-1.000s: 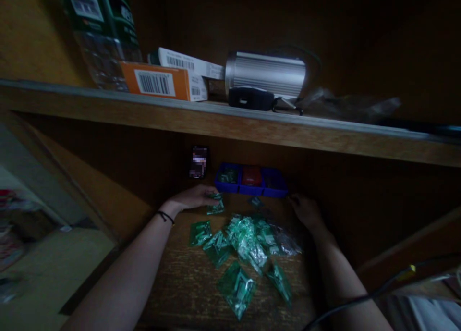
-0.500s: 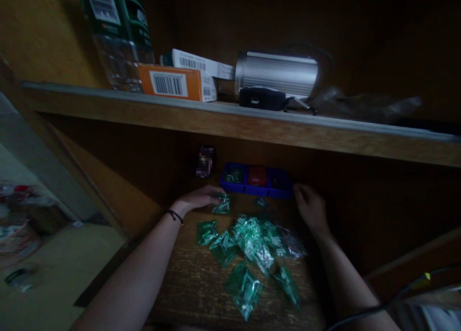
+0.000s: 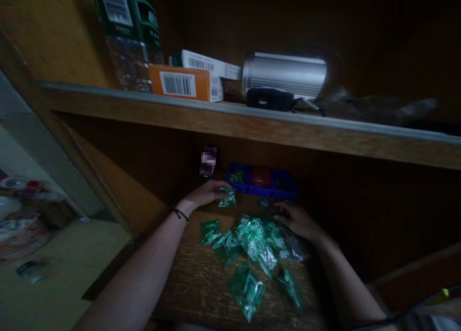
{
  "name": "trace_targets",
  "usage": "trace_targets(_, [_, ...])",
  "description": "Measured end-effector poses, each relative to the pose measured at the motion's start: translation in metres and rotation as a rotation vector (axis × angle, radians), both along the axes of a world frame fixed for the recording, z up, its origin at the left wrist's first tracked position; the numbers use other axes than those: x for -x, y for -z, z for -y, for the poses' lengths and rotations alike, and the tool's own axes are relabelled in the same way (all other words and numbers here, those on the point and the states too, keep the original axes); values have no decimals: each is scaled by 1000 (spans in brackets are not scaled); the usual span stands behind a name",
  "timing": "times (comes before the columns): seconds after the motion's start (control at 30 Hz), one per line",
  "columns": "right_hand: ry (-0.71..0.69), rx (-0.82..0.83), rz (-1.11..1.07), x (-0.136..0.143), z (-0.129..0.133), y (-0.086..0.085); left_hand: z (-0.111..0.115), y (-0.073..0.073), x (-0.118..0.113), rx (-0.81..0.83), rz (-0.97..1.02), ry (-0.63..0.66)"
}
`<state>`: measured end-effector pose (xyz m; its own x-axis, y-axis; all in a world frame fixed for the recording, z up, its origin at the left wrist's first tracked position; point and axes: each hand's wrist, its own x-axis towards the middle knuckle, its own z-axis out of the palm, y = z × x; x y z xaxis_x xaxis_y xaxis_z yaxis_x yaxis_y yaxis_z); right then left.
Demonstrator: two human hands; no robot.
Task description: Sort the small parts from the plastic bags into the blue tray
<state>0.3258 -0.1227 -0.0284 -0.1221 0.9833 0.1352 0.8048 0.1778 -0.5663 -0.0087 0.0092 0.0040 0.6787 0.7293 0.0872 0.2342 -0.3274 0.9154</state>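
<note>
My left hand (image 3: 211, 192) is closed on a small green plastic packet (image 3: 227, 197), just in front of the blue tray. My right hand (image 3: 293, 218) is over the right side of the pile, its fingers apart and bent, with nothing visible in them. Beneath and left of it lies a heap of green packets (image 3: 254, 235), with several single packets around it, one of them (image 3: 247, 290) near the front. The blue tray (image 3: 260, 191) has three compartments: dark green items at left, a red item (image 3: 260, 177) in the middle, small dark items at right.
Above runs a shelf edge (image 3: 230, 115) with a bottle (image 3: 131, 38), an orange box (image 3: 180, 82), a silver cylinder (image 3: 286, 74) and a black object (image 3: 270, 99). A blurred upright phone-like object (image 3: 209, 161) stands left of the tray. A cable crosses at lower right.
My right hand has moved from the tray's right end leftward and toward me, over the pile. My left hand has shifted slightly with its packet. The view has shifted slightly.
</note>
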Motion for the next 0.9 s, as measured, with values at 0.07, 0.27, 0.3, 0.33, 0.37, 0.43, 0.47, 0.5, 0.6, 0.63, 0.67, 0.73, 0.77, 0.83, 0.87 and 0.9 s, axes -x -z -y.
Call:
trace_targets(0.07, [-5, 25, -34, 0, 0, 0, -2, 4, -3, -24, 68, -32])
trace_targets(0.27, [78, -110, -104, -9, -1, -8, -10, 6, -11, -425, 123, -291])
trace_targets(0.3, [108, -149, -117, -11, -1, -10, -11, 6, -13, -490, 123, -352])
trace_targets(0.33, [136, -179, -133, -12, -1, -12, -11, 6, -16, -549, 119, -400])
trace_targets(0.37, [160, -198, -152, -13, -1, -13, -10, 8, -18, -608, 100, -422])
trace_targets(0.43, [195, -208, -206, -13, -1, -16, -9, 13, -24, -715, -13, -388])
trace_targets(0.47, [210, -193, -244, -13, 0, -18, -8, 16, -26, -756, -99, -350])
trace_targets(0.5, [224, -166, -287, -12, 1, -19, -7, 20, -28, -787, -188, -313])
trace_targets(0.6, [283, -76, -438, -10, 2, -20, -3, 26, -29, -856, -349, -241])
trace_targets(0.63, [314, -73, -490, -10, 2, -19, -2, 25, -28, -877, -356, -238])
trace_targets(0.67, [349, -97, -543, -9, 2, -19, 0, 22, -27, -897, -347, -243])
trace_targets(0.73, [397, -190, -634, -6, 0, -19, 5, 14, -25, -918, -307, -223])
trace_targets(0.77, [399, -234, -669, -5, 0, -19, 8, 9, -24, -910, -288, -189])
trace_targets(0.83, [358, -280, -714, -2, 0, -21, 16, 2, -26, -849, -279, -71])
trace_targets(0.87, [325, -281, -726, -2, 1, -22, 20, 0, -28, -806, -289, -5])
trace_targets(0.9, [294, -273, -734, -1, 2, -23, 23, 0, -30, -763, -304, 56])
